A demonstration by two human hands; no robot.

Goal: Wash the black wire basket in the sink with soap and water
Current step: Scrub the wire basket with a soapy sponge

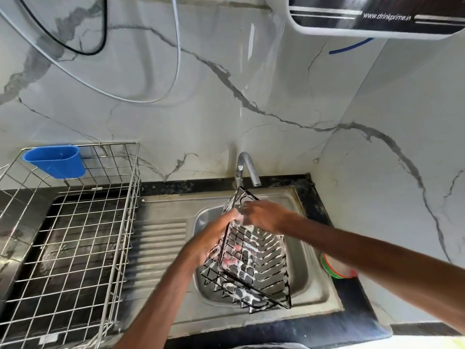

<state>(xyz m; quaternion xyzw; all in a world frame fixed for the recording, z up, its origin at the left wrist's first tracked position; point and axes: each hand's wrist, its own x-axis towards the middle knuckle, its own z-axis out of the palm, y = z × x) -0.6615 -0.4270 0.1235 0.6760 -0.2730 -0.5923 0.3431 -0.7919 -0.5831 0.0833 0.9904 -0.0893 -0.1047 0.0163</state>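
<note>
The left hand [216,239] and right hand [264,217] are gripping the soapy black wire basket [261,270] over the sink [317,285], fingers curled round its wires.

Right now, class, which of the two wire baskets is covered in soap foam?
The black wire basket, held by the left hand over the sink; the silver wire rack beside it shows no foam.

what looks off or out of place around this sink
Nothing looks damaged or spilled. The black wire basket stands tilted on one edge in the sink, coated in foam, but only because the left hand grips its side while the right hand touches its upper rim.
</note>
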